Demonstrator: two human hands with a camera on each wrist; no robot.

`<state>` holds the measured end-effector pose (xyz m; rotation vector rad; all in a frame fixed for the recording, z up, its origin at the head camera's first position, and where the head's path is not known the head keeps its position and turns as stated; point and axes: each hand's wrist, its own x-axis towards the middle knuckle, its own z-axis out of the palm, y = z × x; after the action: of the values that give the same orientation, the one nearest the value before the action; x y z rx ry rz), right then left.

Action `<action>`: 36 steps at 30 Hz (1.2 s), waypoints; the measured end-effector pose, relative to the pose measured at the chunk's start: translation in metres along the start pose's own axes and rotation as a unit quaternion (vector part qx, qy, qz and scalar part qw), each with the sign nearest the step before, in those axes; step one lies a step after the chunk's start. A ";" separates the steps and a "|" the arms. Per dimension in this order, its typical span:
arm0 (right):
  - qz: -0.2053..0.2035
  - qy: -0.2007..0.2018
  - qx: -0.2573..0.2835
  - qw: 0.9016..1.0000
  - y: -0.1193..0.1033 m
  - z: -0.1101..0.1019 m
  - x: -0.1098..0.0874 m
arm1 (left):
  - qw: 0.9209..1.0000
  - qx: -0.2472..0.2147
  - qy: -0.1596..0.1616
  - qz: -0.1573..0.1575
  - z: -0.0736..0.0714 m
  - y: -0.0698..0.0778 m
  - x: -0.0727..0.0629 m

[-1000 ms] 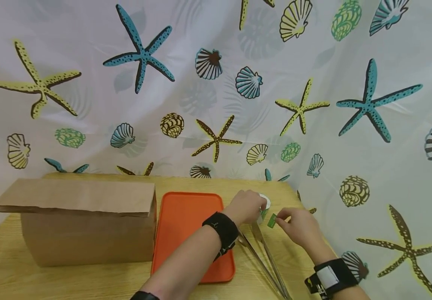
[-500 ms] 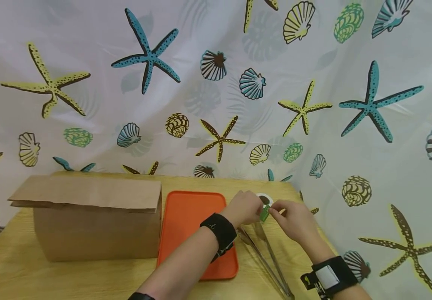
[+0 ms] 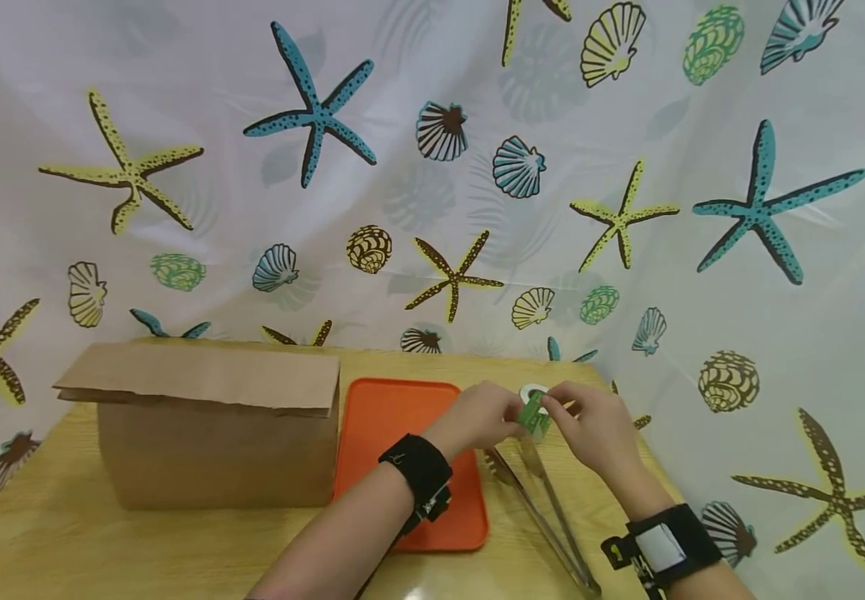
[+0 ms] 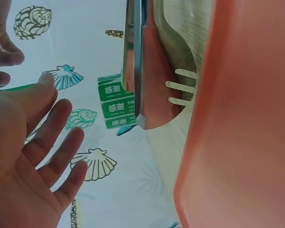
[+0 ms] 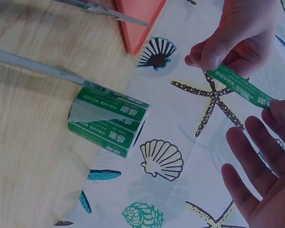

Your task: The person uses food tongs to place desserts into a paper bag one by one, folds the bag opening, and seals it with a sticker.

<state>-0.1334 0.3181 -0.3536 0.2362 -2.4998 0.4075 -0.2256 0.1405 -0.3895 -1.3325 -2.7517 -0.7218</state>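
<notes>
A small green label strip point(image 5: 240, 88) with white print is stretched between my two hands. My left hand point(image 3: 481, 414) pinches one end between thumb and finger. The other end is pinched by my right hand point(image 3: 593, 425), whose remaining fingers are spread in the right wrist view. In the left wrist view the strip shows only as a thin green edge beside the left thumb. A roll of green labels point(image 5: 109, 118) lies just beyond the hands on the table, with its white core point(image 3: 533, 389) showing behind them in the head view.
Metal tongs point(image 3: 552, 521) with a slotted end lie in front of the roll. An orange-red tray point(image 3: 410, 400) sits left of them, partly under the left forearm. A folded brown paper bag point(image 3: 218, 450) stands at the left on the wooden table point(image 3: 42, 533).
The right hand has carried the label leftward to the left hand. The left hand has come away from the roll and taken the label's other end. The head view has turned slightly left.
</notes>
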 end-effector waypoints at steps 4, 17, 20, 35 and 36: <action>0.001 0.010 0.015 1.000 -0.006 -0.002 0.004 | 0.998 -0.055 0.015 0.016 -0.008 0.000 -0.013; -0.055 0.039 0.026 0.997 -0.031 -0.002 0.019 | 0.991 -0.120 0.056 -0.008 -0.033 0.012 -0.069; -0.073 0.036 0.041 0.996 -0.041 -0.001 0.021 | 0.991 -0.113 0.067 -0.023 -0.038 0.012 -0.082; -0.151 0.050 0.093 0.983 -0.073 0.012 0.028 | 0.958 -0.259 0.101 -0.073 -0.053 0.004 -0.131; -0.157 0.051 0.101 0.981 -0.076 0.012 0.029 | 0.956 -0.264 0.105 -0.073 -0.055 0.004 -0.135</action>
<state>-0.1440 0.2406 -0.3281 0.6637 -2.2692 0.5255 -0.1474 0.0204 -0.3651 -1.0221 -2.5989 -1.5945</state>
